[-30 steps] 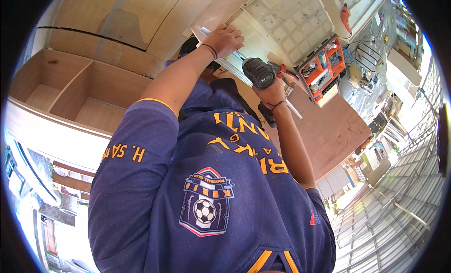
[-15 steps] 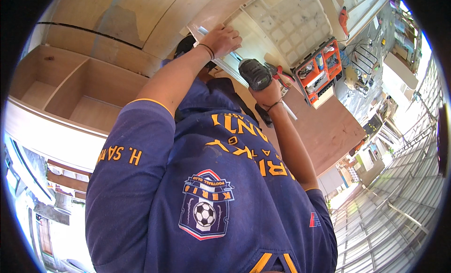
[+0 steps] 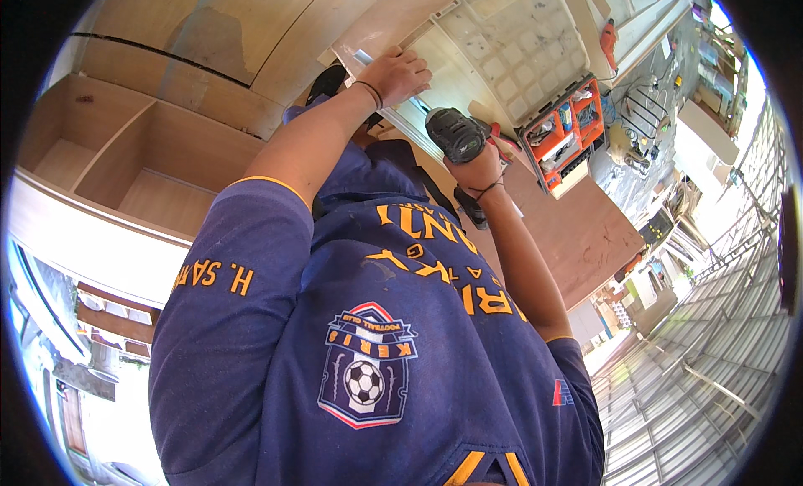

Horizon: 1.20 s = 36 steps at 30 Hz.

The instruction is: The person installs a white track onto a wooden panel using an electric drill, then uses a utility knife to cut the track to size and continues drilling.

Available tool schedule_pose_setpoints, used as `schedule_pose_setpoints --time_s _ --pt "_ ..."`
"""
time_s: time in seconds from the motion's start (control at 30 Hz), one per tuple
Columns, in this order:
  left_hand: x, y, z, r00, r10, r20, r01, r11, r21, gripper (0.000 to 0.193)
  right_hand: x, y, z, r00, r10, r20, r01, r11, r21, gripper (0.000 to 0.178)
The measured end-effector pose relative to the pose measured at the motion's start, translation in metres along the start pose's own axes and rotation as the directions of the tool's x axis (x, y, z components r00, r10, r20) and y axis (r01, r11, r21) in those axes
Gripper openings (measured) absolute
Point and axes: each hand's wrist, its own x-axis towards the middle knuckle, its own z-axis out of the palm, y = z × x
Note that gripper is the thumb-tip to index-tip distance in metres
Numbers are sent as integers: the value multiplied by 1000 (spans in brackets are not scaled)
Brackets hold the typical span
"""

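Note:
My left hand (image 3: pixel 396 74) is bent over a pale metal rail (image 3: pixel 363 57) that lies along a light wooden panel (image 3: pixel 456 63). Its fingers are curled down onto the rail, and their tips are partly hidden. In my right hand (image 3: pixel 477 164) is a dark cordless drill (image 3: pixel 456 135), gripped just right of the rail. The drill's bit and the spot it points at cannot be made out. Red-handled pliers (image 3: pixel 500 139) lie beside the drill, partly covered by it.
An orange tool organizer (image 3: pixel 548 175) with a translucent lid (image 3: pixel 523 51) stands open to the right. A wooden cabinet carcass (image 3: pixel 109 168) with compartments is on the left. A reddish-brown board (image 3: pixel 577 235) lies right of my forearm. Another orange tool (image 3: pixel 609 44) lies farther back.
The view has shifted slightly. My right hand and the drill have turned a little, and the pale strip by my right wrist shows less. My left hand stays on the rail.

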Motion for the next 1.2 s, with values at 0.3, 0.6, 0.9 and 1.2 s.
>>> schedule_pose_setpoints --time_s 0.3,0.6,0.9,1.2 --pt "0 1 0 1000 -3 5 3 1000 1 13 1 4 3 998 -60 -11 60 998 -29 28" --pt "0 0 1 1000 -10 18 10 1000 10 13 -1 -2 1 1000 17 11 -17 1000 -8 27" --pt "0 0 2 1000 -5 -3 5 1000 -11 13 -1 0 2 997 -77 -24 76 997 -30 27" --pt "0 1 -1 1000 -4 -5 4 1000 -10 12 -2 5 5 996 -78 -36 78 997 -3 29"
